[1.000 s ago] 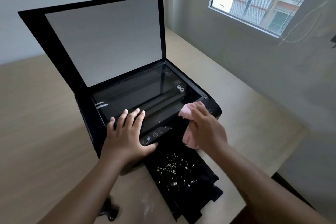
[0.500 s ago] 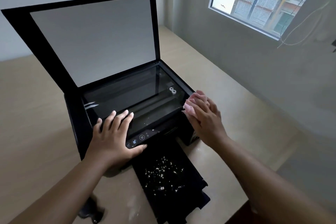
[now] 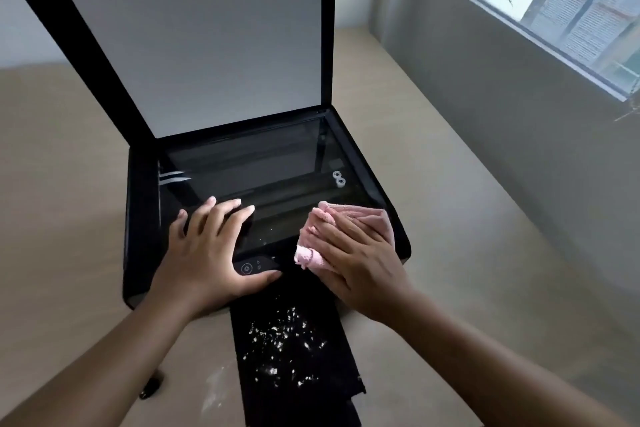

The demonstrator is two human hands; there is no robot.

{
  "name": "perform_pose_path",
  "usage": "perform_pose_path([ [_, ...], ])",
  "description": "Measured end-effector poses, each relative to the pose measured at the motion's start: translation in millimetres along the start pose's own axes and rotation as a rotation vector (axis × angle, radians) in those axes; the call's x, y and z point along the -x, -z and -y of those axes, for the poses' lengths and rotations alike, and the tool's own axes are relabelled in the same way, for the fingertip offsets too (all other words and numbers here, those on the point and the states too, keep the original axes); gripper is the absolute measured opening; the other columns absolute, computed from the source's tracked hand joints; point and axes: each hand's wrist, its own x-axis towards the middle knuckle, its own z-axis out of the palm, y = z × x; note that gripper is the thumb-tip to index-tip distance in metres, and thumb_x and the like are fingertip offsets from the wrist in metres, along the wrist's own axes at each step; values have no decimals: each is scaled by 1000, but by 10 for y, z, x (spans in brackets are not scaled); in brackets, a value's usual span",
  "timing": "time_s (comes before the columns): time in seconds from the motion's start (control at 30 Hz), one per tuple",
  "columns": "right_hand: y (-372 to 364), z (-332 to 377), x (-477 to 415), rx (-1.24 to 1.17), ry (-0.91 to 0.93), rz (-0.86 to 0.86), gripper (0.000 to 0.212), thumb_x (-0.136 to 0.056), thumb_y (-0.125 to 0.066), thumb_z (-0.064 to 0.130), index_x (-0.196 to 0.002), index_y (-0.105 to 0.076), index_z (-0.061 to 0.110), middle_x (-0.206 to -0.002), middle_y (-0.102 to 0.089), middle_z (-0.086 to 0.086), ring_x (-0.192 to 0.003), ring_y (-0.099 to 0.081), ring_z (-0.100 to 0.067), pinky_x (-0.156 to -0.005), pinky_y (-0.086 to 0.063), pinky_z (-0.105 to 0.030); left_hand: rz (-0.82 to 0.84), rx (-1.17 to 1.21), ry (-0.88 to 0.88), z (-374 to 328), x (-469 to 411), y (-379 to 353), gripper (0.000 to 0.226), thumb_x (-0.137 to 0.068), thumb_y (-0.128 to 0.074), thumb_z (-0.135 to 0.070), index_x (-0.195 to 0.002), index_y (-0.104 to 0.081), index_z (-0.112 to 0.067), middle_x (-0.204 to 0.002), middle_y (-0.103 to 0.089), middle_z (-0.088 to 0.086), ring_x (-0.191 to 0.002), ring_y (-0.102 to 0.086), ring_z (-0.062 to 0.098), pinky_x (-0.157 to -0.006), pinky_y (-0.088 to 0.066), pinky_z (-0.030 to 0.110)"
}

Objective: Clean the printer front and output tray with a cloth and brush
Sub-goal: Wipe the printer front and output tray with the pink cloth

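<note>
A black printer [image 3: 142,218] stands on the table with its scanner lid [image 3: 194,45] raised and the glass [image 3: 249,170] showing. My left hand [image 3: 211,250] lies flat, fingers spread, on the front left of the glass and the control panel [image 3: 256,266]. My right hand [image 3: 360,263] presses a pink cloth [image 3: 311,236] against the printer's front right corner. The output tray [image 3: 287,350] sticks out toward me, sprinkled with white crumbs. A dark object [image 3: 150,388], perhaps the brush, lies on the table under my left forearm, mostly hidden.
The printer sits on a beige wooden table [image 3: 62,204]. White dust [image 3: 214,388] smears the table left of the tray. A grey wall [image 3: 502,87] with a window [image 3: 568,7] runs along the table's right side.
My right hand slid the cloth from the printer's right front corner inward onto the front edge. The view shifted closer and leftward; my left hand stayed put on the printer.
</note>
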Motion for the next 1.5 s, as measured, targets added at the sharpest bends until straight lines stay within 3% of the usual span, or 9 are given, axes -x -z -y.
perform_pose_path([
  [0.07, 81, -239, 56, 15, 61, 33, 42, -98, -49, 46, -136, -55, 28, -151, -45, 1, -146, -32, -17, -115, -32, -38, 2, 5, 12, -16, 3, 10, 113, -57, -28, -101, -148, -30, -34, -152, -28, -11, -148, -13, 20, -119, -10, 53],
  [0.2, 17, -85, -98, 38, -181, -10, 46, -98, -40, 51, -135, -55, 29, -148, -48, -1, -143, -35, -24, -115, -30, -44, -3, -13, 23, -26, 6, 5, 111, -58, -31, -100, -147, -31, -34, -152, -29, -11, -147, -15, 20, -119, -10, 52],
  [0.4, 91, -328, -16, 49, 154, 7, 44, -97, -49, 43, -135, -56, 23, -142, -54, -1, -135, -47, -24, -113, -34, -38, 6, -12, 42, -45, 34, 12, 111, -58, -31, -100, -148, -29, -36, -152, -28, -12, -148, -14, 18, -119, -12, 52],
  [0.57, -27, -39, -134, 51, -150, -114, 41, -92, -52, 35, -129, -61, 21, -136, -58, 0, -134, -47, -24, -112, -35, -40, 4, -11, 40, -47, 27, 14, 110, -58, -31, -99, -147, -30, -35, -152, -29, -10, -147, -16, 19, -118, -13, 53],
  [0.77, 185, -452, 60, 17, 199, -26, 40, -84, -61, 28, -123, -65, 19, -133, -62, 1, -125, -55, -21, -103, -43, -36, 7, 2, 47, -55, 41, 37, 110, -58, -34, -99, -148, -29, -36, -153, -27, -12, -148, -13, 17, -119, -10, 50],
  [0.93, 73, -221, -73, 82, -207, -124, 42, -88, -53, 38, -124, -66, 20, -134, -61, 1, -131, -52, -22, -107, -41, -42, 12, 2, 49, -41, 35, 41, 110, -58, -35, -98, -148, -28, -36, -153, -26, -12, -148, -11, 16, -120, -9, 49],
  [1.13, 133, -512, 145, 40, 149, -78, 39, -87, -62, 31, -122, -66, 16, -133, -62, -3, -128, -53, -23, -104, -44, -39, 16, 3, 45, -55, 40, 51, 110, -58, -35, -98, -149, -28, -36, -154, -25, -11, -148, -11, 16, -120, -7, 48],
  [1.27, 19, -163, -46, 89, -270, -157, 45, -88, -55, 42, -126, -65, 20, -136, -60, -2, -132, -51, -23, -107, -41, -43, 16, -4, 49, -52, 33, 45, 110, -58, -34, -98, -149, -27, -36, -154, -25, -11, -148, -11, 17, -120, -8, 49],
  [1.5, 148, -374, 52, -18, 95, -69, 42, -82, -61, 30, -122, -64, 17, -129, -63, -2, -120, -56, -23, -99, -43, -34, 16, 17, 49, -40, 46, 43, 110, -58, -34, -99, -148, -27, -37, -154, -24, -14, -148, -10, 15, -120, -7, 48],
])
